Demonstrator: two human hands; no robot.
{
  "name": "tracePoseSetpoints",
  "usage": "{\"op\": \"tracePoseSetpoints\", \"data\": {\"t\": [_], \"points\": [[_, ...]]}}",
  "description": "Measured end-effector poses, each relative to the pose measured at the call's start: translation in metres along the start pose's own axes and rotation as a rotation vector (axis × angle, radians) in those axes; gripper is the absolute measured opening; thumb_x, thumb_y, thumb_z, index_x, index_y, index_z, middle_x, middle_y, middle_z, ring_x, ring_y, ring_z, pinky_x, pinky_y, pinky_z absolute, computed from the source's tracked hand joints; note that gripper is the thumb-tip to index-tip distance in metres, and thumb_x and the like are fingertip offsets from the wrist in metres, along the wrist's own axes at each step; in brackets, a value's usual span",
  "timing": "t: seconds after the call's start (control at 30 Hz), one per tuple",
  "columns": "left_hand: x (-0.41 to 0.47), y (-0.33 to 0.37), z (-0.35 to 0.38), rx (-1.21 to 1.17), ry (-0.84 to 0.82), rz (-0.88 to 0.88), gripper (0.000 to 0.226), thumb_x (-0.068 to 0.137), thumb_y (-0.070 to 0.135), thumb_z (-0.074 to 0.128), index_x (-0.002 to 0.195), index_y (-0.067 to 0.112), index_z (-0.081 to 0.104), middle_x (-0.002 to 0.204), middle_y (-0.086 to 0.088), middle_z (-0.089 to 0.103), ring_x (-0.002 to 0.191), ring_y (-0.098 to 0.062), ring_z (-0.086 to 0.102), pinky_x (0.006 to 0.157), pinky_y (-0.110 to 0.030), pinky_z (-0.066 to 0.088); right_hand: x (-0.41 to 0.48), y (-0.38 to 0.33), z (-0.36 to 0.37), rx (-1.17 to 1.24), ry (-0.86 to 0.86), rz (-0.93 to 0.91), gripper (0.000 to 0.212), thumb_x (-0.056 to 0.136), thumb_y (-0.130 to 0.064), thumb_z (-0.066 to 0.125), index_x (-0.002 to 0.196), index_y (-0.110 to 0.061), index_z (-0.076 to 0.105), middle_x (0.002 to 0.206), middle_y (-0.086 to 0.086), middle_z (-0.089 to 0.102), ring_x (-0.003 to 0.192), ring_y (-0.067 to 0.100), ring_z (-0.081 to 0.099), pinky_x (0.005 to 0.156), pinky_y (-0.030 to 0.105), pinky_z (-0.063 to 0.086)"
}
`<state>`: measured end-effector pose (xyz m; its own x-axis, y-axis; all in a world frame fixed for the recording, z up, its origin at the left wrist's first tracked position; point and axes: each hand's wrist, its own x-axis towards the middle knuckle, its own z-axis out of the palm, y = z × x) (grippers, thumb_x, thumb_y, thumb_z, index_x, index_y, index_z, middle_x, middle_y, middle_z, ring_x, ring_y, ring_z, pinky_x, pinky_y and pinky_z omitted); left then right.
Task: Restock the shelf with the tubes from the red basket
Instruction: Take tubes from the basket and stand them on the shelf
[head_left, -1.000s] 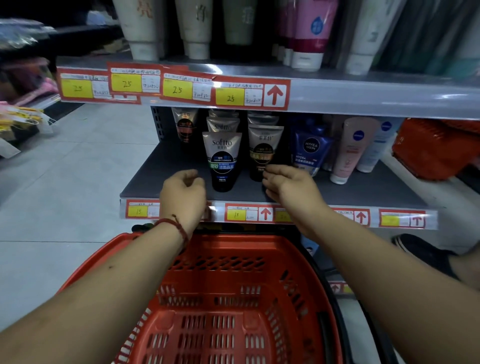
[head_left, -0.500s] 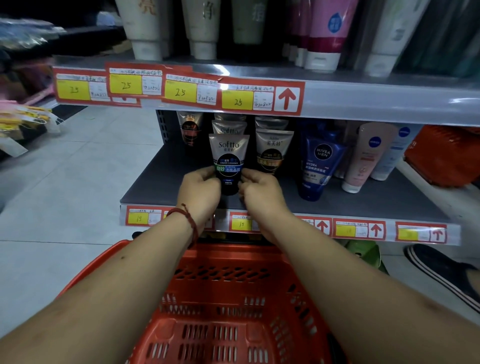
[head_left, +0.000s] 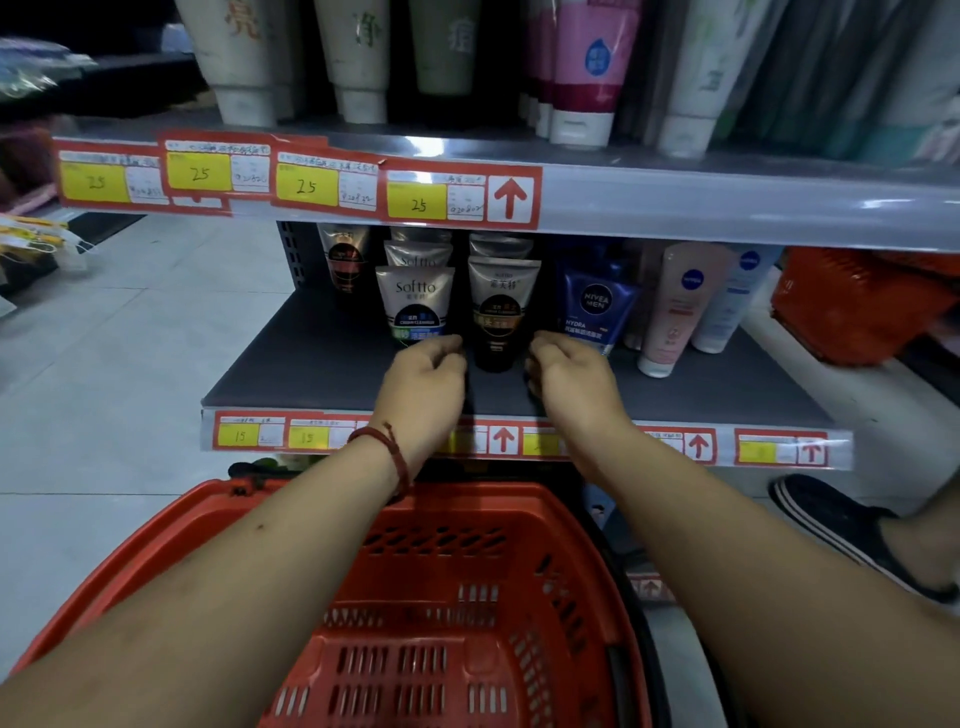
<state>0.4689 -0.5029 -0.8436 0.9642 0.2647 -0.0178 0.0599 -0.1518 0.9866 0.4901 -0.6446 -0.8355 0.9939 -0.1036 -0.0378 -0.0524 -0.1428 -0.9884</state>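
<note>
Grey-and-black plastic tube (head_left: 497, 322) standing on grey shelf (head_left: 311, 364) between curled, empty left hand (head_left: 425, 384) and right hand (head_left: 570, 382).

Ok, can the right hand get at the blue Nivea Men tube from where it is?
Probably yes. The right hand is empty, loosely curled, and just in front of the Nivea Men tube, which stands at the front of its row with nothing between them.
</note>
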Motion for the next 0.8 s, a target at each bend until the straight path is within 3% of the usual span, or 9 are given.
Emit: {"op": "tracePoseSetpoints", "data": {"t": [0.07,0.17,0.27,0.33,0.37,0.43,0.53,0.7,0.8], "points": [[-0.001,0.006,0.008,0.068,-0.029,-0.003,0.061,0.081,0.032,0.050,0.140,0.018,0.055,0.134,-0.002,0.064,0.124,-0.020,0.059,0.111,-0.043,0.045,0.007,0.000,0.000,-0.013,-0.008,0.001,0.056,0.079,-0.039,0.047,0.127,-0.017,0.066,0.103,-0.002,0.060,0.099,0.017,0.052,0.101,0.040,0.044],[0.006,0.013,0.018,0.098,-0.062,-0.006,0.059,0.089,0.024,0.050,0.147,0.014,0.046,0.139,-0.009,0.060,0.126,-0.026,0.058,0.111,-0.044,0.044,0.019,0.002,0.003,-0.032,-0.045,-0.008,0.065,0.078,-0.035,0.045,0.138,-0.013,0.058,0.109,0.002,0.057,0.103,0.018,0.050,0.108,0.042,0.041],[0.020,0.011,0.023,0.119,-0.050,-0.032,0.058,0.078,0.030,0.048,0.132,0.013,0.058,0.123,-0.014,0.068,0.113,-0.034,0.063,0.100,-0.041,0.050,0.019,-0.002,0.003,-0.057,-0.054,-0.011,0.049,0.092,-0.018,0.045,0.139,-0.009,0.056,0.111,0.006,0.060,0.105,0.021,0.053,0.101,0.039,0.044],[0.027,0.010,0.026,0.117,-0.051,-0.027,0.041,0.081,0.016,0.047,0.118,0.007,0.063,0.110,-0.012,0.069,0.102,-0.029,0.065,0.090,-0.036,0.050,0.021,0.000,0.002,-0.046,-0.087,-0.003,0.046,0.096,0.000,0.040,0.141,-0.006,0.053,0.120,0.008,0.063,0.115,0.023,0.057,0.104,0.036,0.044],[0.028,0.011,0.026,0.103,-0.063,-0.017,0.038,0.086,0.006,0.046,0.120,0.009,0.063,0.115,-0.011,0.067,0.108,-0.027,0.063,0.096,-0.037,0.050,0.023,0.001,0.001,-0.028,-0.107,0.009,0.051,0.096,0.007,0.038,0.145,-0.005,0.048,0.132,0.009,0.060,0.125,0.024,0.055,0.111,0.036,0.042],[0.032,0.010,0.029,0.060,-0.075,0.009,0.053,0.090,-0.011,0.042,0.140,0.005,0.052,0.133,-0.009,0.060,0.123,-0.018,0.054,0.111,-0.036,0.042,0.024,0.001,0.002,0.010,-0.139,0.016,0.059,0.094,0.016,0.034,0.150,-0.003,0.039,0.150,0.012,0.047,0.139,0.024,0.045,0.118,0.038,0.035],[0.033,0.007,0.030,-0.009,-0.067,0.007,0.060,0.090,-0.021,0.037,0.146,0.000,0.043,0.134,-0.008,0.055,0.119,-0.012,0.047,0.107,-0.029,0.040,0.028,0.003,0.005,0.049,-0.165,0.013,0.061,0.094,0.019,0.031,0.151,-0.002,0.036,0.155,0.014,0.041,0.143,0.025,0.040,0.120,0.038,0.032],[0.036,0.003,0.031,-0.071,-0.085,0.013,0.064,0.087,-0.027,0.031,0.143,0.000,0.046,0.125,-0.002,0.056,0.127,-0.014,0.050,0.101,-0.023,0.040,0.033,0.003,0.010,0.121,-0.158,0.031,0.059,0.096,0.018,0.032,0.151,-0.004,0.038,0.155,0.012,0.043,0.143,0.024,0.041,0.119,0.038,0.033],[0.035,0.002,0.030,-0.095,-0.083,0.017,0.059,0.089,-0.027,0.032,0.141,-0.004,0.048,0.137,-0.017,0.056,0.132,-0.026,0.051,0.105,-0.027,0.041,0.034,0.003,0.012,0.133,-0.146,0.031,0.058,0.096,0.016,0.033,0.149,-0.005,0.041,0.154,0.011,0.044,0.141,0.023,0.043,0.119,0.039,0.035]]}}
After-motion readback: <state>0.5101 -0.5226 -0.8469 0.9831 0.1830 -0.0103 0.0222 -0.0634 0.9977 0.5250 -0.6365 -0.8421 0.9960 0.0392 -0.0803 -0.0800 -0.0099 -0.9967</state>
